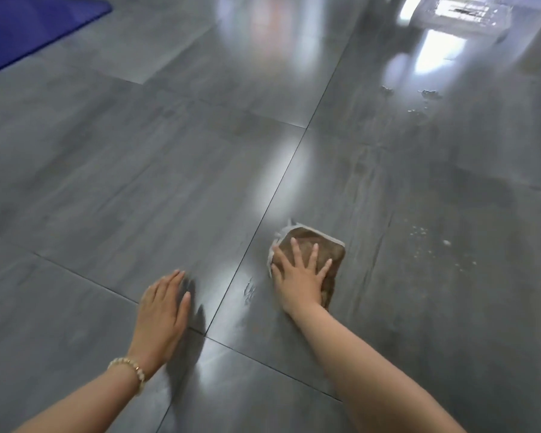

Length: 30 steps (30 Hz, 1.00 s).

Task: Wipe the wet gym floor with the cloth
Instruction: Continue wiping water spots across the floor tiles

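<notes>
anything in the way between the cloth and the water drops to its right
Nothing visible. The cloth lies flat under the right hand, and only bare grey tile runs from it to the droplets on its right and to the splashes farther ahead.

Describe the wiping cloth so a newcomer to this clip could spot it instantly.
On the glossy grey tiled floor, look just right of the long tile seam, under the right hand. The folded brown cloth with pale grey edging is the only brown thing there.
</notes>
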Tool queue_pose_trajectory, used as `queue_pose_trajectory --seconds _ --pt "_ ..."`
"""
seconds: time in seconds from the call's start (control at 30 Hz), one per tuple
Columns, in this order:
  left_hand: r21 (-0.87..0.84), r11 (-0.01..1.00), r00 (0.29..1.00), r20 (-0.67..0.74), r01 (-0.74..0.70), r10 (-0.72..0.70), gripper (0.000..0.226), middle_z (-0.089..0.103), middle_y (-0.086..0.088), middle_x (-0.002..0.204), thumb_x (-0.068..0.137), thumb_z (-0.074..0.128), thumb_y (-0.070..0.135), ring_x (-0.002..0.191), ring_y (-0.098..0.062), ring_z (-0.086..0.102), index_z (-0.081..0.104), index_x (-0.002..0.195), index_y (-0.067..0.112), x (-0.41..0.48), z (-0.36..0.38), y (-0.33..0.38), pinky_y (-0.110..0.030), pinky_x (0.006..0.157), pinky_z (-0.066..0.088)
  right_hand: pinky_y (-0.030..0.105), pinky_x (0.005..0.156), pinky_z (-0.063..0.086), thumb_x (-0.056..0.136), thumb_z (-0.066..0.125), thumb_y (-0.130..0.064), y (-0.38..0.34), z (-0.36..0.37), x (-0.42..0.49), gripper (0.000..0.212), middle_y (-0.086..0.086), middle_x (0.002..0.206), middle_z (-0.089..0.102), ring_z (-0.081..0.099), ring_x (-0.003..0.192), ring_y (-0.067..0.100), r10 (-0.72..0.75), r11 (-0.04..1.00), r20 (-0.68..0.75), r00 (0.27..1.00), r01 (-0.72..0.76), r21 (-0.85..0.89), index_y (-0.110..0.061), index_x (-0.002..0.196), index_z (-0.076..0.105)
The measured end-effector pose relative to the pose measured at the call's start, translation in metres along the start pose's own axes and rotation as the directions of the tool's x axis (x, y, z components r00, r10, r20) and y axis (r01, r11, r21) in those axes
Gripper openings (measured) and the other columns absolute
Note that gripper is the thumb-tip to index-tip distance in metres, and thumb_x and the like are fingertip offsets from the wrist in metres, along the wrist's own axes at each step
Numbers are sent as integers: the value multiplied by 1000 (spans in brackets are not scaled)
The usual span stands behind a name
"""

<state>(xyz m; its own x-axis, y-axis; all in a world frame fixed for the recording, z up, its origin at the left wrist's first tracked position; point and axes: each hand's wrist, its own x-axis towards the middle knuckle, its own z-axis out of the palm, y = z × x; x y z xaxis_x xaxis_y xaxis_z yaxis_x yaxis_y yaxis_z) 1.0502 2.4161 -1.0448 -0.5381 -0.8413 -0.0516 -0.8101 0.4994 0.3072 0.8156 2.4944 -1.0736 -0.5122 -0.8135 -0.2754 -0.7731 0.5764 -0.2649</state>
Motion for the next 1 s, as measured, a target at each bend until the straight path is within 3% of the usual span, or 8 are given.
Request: queue_pose_trajectory --seconds 0.1,0.17,0.4,0.57,0.67,0.77,0.9,1.0 --pt "30 1000 999 53 6 -8 63 53 -13 131 89 21 45 119 -30 48 50 127 5 -2 4 -13 -38 106 26 64 108 -3 87 17 -55 -54 43 -64 55 -9 151 32 24 140 37 -490 858 104 865 500 -115 -47 135 42" --pt "55 998 998 45 -40 38 59 54 -10 129 90 23 43 117 -29 50 51 127 7 3 2 -16 -37 105 25 56 107 15 84 28 -57 -52 40 -64 49 -14 140 48 43 132 27 -564 803 140 814 580 -140 -47 126 52" --pt "-3 999 999 3 32 -32 61 48 -8 136 90 19 45 126 -28 43 47 131 9 5 -1 -34 -42 109 24 53 114 -4 95 27 -58 14 -28 53 57 -4 159 -5 -10 144 33 91 996 36 995 -91 11 -42 148 13" --pt "41 999 998 48 32 -34 58 51 -8 134 91 21 42 123 -29 45 47 131 9 -4 -3 -52 -35 108 18 50 108 14 84 36 -59 -66 42 -59 51 -4 145 44 38 135 34 -530 844 14 848 529 -93 -43 131 49" --pt "14 999 999 16 37 -37 57 52 -10 132 91 23 41 121 -29 47 49 129 7 3 -4 -47 -35 107 20 49 105 25 82 39 -61 -81 53 -61 45 -12 138 49 45 129 24 -655 747 60 753 658 -94 -47 122 53" --pt "-39 999 1000 -6 5 -5 60 50 -8 134 91 20 45 123 -26 43 47 131 8 5 1 -30 -33 108 19 60 100 36 79 36 -58 -37 26 1 48 -6 136 53 45 129 29 -345 936 -107 933 333 -111 -41 118 60" --pt "-94 993 997 23 -73 75 70 49 -6 135 92 11 57 124 -18 35 47 132 11 2 12 -1 -28 108 13 60 112 -5 95 31 -56 51 -19 26 50 -9 158 7 -5 145 30 276 959 -77 958 -268 94 -46 143 27" --pt "-59 996 994 79 -70 75 72 45 -3 140 89 13 61 128 -22 37 44 135 16 4 23 14 -28 108 8 63 111 -5 95 22 -57 30 -16 11 53 -8 159 -2 -11 144 34 272 961 -3 962 -271 62 -43 146 21"
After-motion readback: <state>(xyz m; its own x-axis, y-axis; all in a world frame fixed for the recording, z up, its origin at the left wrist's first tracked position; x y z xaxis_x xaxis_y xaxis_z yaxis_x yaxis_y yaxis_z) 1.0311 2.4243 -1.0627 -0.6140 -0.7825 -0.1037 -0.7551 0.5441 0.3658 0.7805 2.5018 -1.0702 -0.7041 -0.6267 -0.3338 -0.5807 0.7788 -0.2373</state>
